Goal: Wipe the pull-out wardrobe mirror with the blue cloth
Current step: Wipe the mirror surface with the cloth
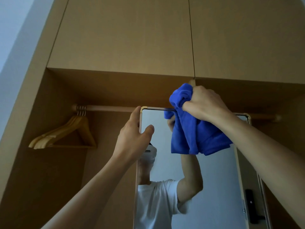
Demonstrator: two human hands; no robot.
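The pull-out mirror (214, 187), tall with a thin gold frame, stands out from the open wardrobe in the middle of the head view. My right hand (204, 103) grips the bunched blue cloth (196, 134) at the mirror's top edge, and the cloth hangs down over the upper glass. My left hand (133, 138) holds the mirror's left edge near the top left corner, thumb on the glass side and fingers along the frame. The glass reflects a person in a white T-shirt with a raised arm.
A wooden clothes rail (112, 108) runs behind the mirror's top. Several wooden hangers (66, 134) hang at its left end. Closed upper cabinet doors (125, 33) sit above. A dark door handle (250, 205) shows at the mirror's lower right.
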